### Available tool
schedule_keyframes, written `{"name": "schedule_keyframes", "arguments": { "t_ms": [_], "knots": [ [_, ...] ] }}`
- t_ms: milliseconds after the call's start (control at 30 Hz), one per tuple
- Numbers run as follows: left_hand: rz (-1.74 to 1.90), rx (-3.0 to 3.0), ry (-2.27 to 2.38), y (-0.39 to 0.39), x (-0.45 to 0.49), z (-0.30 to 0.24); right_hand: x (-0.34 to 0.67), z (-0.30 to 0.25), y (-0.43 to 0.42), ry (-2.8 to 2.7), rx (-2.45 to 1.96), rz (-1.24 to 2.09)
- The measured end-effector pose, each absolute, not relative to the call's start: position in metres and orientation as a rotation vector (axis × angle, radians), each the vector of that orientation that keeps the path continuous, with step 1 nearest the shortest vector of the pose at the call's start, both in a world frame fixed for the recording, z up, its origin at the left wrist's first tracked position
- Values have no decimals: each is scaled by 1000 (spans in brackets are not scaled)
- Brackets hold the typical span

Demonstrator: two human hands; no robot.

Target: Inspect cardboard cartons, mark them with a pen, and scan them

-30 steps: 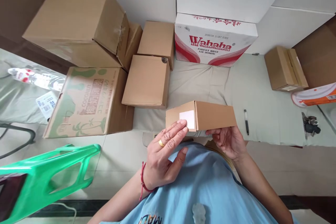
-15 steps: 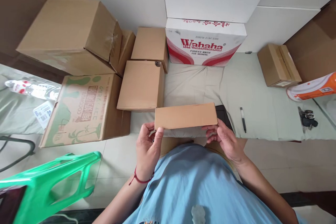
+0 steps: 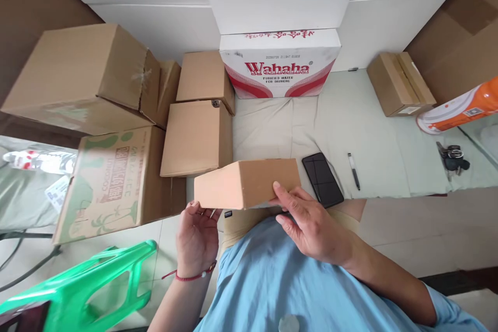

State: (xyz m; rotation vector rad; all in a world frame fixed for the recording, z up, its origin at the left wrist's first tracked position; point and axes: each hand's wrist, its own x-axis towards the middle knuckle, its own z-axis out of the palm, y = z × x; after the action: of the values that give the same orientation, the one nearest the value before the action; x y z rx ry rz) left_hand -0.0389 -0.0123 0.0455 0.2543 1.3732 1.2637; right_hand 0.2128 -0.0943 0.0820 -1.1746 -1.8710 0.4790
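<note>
I hold a small brown cardboard box [image 3: 249, 182] in front of my chest, above the edge of a cloth-covered surface [image 3: 381, 150]. My left hand [image 3: 196, 238] cups the box's lower left end from below, fingers curled under it. My right hand [image 3: 307, 220] grips its right end, fingers laid over the near face and thumb below. The box is tilted, its left end nearer to me. A black phone [image 3: 322, 179] lies flat just right of the box, and a pen [image 3: 353, 170] lies beyond the phone.
Several brown cartons [image 3: 196, 137] and a green-printed carton [image 3: 112, 181] are stacked at the left. A white and red Wahaha carton [image 3: 278, 65] stands at the back. Another small box [image 3: 400, 84], an orange and white can [image 3: 459, 109] and keys [image 3: 451, 158] lie right. A green plastic stool [image 3: 81, 285] stands lower left.
The box has been turned and shifted left, its white label no longer showing. My right hand came over its near face, my left hand dropped under its left end. The phone is now uncovered.
</note>
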Motion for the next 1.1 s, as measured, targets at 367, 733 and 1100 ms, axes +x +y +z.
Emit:
{"name": "schedule_keyframes", "arguments": {
  "t_ms": [367,733,1100],
  "knots": [
    [1252,413,1349,-28,-45,43,230,90,-85,-1595,-1538,256],
    [1047,781,1420,-17,-43,31,269,17,-82,-1154,-1668,859],
    [790,1292,1400,-23,-34,35,267,15,-109,-856,-1760,994]
  ]
}}
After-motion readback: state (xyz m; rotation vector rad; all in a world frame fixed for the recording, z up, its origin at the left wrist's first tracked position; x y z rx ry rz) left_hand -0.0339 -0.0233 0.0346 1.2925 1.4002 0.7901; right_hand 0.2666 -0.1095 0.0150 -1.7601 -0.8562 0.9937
